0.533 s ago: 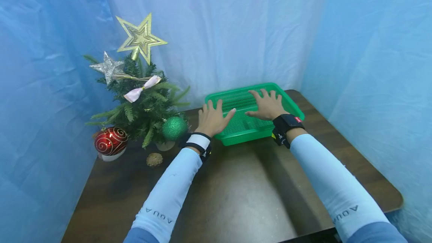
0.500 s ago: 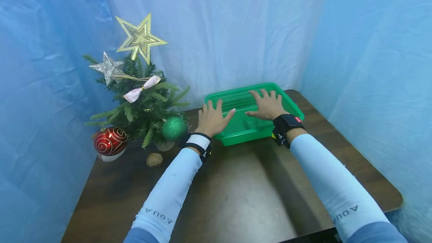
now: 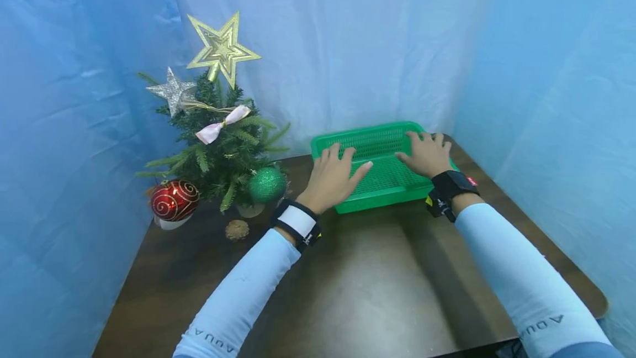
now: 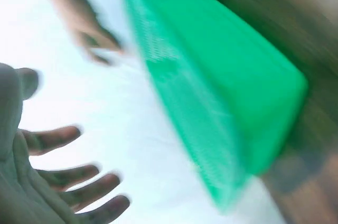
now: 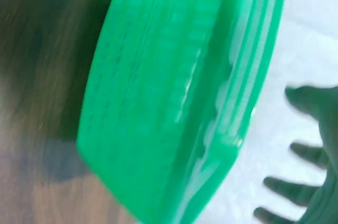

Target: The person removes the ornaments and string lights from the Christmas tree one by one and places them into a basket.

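A green perforated plastic basket (image 3: 382,198) stands on the dark wooden table, with nothing seen in it. My left hand (image 3: 330,178) is over its left front side in the head view, fingers spread and holding nothing. Over the basket's right side is my right hand (image 3: 426,154), its fingers also spread and nothing held. In the left wrist view, a gap shows between the left fingers (image 4: 87,174) and the blurred basket (image 4: 227,60). The right wrist view likewise has the right fingers (image 5: 290,189) apart from the basket wall (image 5: 148,86).
Left of the basket stands a small Christmas tree (image 3: 213,153) with a gold star (image 3: 222,51), silver star (image 3: 173,91), pink bow (image 3: 223,124), red bauble (image 3: 174,200) and green bauble (image 3: 267,184). A pine cone (image 3: 237,230) lies in front. Blue curtains (image 3: 348,43) enclose the table (image 3: 377,280).
My hands have moved farther apart, the right one to the right and the left slightly right and nearer. The whole head view has shifted a little; the basket stays on the table.
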Demonstrator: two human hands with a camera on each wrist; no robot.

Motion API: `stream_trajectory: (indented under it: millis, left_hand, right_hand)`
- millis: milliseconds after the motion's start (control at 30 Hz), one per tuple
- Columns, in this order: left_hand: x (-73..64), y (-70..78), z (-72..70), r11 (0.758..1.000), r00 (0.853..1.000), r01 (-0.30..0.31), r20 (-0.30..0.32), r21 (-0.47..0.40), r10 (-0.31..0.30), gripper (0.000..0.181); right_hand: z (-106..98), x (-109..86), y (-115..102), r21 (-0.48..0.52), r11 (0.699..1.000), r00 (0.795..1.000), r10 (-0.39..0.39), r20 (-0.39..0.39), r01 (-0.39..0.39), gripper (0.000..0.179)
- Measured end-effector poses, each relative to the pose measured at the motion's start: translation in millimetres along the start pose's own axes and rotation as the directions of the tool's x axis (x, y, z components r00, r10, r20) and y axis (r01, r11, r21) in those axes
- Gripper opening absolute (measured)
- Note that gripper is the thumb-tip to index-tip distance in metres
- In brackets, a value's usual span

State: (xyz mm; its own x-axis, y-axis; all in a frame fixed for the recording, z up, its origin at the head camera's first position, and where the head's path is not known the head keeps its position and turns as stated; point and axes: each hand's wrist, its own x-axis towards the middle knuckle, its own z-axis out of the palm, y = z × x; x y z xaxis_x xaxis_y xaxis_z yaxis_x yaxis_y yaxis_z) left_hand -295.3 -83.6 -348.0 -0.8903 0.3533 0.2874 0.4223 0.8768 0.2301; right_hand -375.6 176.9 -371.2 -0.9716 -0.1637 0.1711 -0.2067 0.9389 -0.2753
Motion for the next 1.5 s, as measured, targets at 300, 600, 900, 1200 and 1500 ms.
stream_trajectory:
  millis: [300,600,900,1200,1500]
  left_hand:
    - [-73.5,12.0,-128.8,0.967,0.958,-0.222,-0.215,-0.127,0.191,0.025]
    - [-91.8,-79.4,-225.4,0.989,0.951,0.098,-0.303,0.111,-0.06,0.023]
    - [-79.6,-125.6,-213.7,0.961,0.97,0.17,-0.209,0.218,-0.124,0.026]
    - [-73.9,-127.2,-202.6,0.944,0.965,0.175,-0.24,0.279,-0.108,0.021]
    - [-71.0,-133.8,-194.7,0.924,0.965,0.196,-0.234,0.33,-0.121,0.018]
  right_hand:
    - [-2.9,-28.1,80.0,0.045,0.999,0.999,0.004,-0.037,-0.002,0.04]
    - [9.5,-36.2,108.2,0.116,0.989,0.988,-0.081,-0.135,0.097,0.043]
    - [21.1,-42.9,125.3,0.175,0.96,0.962,-0.185,-0.201,0.221,0.045]
    - [20.9,-41.2,125.8,0.208,0.961,0.973,-0.147,-0.176,0.183,0.046]
    - [23.9,-39.4,121.5,0.218,0.961,0.977,-0.134,-0.166,0.168,0.047]
